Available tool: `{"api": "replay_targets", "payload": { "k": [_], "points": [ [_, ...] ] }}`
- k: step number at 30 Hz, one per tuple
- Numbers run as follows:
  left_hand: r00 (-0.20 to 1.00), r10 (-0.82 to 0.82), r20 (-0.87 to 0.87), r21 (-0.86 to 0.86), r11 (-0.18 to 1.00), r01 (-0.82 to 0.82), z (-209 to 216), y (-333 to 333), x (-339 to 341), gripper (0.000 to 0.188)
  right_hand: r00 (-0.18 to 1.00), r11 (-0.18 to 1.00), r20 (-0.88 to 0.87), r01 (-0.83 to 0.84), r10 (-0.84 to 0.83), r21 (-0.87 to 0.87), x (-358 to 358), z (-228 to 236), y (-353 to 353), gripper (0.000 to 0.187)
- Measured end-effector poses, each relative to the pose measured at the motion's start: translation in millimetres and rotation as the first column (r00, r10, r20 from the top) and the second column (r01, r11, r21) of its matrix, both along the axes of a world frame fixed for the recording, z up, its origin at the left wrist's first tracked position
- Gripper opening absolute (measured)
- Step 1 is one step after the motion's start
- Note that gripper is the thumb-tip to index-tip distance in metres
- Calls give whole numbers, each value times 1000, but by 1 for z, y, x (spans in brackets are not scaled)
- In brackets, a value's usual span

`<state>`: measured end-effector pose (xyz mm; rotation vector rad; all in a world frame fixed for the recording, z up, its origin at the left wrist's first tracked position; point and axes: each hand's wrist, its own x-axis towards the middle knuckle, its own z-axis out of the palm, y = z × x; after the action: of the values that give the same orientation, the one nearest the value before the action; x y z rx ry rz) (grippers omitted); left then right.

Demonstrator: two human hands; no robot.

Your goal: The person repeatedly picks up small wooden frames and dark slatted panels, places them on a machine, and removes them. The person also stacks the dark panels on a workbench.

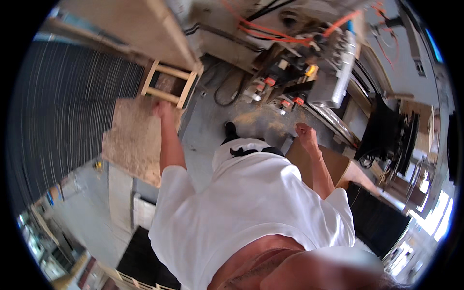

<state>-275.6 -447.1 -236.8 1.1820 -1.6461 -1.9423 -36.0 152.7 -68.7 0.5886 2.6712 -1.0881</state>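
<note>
My left hand [163,109] is over a brown board [133,137], just below a small light-wood frame [187,90]. Motion blurs its fingers, so I cannot tell whether they touch the frame's near rail. My right hand [306,136] hangs in front of my body on the right, fingers curled in. Whatever it may hold is hidden. A brown wooden panel [316,164] lies below and beside that forearm.
A tall stack of black-edged panels [72,111] stands on the left. Ahead to the right is a machine [333,79] with metal parts and orange hoses [270,35]. Sawdust [247,117] covers part of the grey floor. Black panels [379,220] stand at the right.
</note>
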Motion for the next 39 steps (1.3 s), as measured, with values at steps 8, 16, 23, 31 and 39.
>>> {"api": "replay_targets", "payload": {
  "k": [8,16,23,31,39],
  "points": [
    [865,-502,-4,-322,820,474,15,130,54,11,898,937,-415,263,-150,230,36,170,49,22],
    [162,-978,134,42,169,985,88,352,149,17,912,120,-403,410,-80,904,221,404,144,30],
    [-3,-992,128,175,19,984,68,434,200,24,705,-199,-574,545,-417,814,353,515,175,30],
    [-33,-999,35,173,-26,985,83,473,218,18,740,484,-376,657,-557,578,481,472,258,32],
    [97,-989,-116,-30,101,994,192,565,123,19,691,321,-445,686,-570,653,489,465,276,37]
  ]
}}
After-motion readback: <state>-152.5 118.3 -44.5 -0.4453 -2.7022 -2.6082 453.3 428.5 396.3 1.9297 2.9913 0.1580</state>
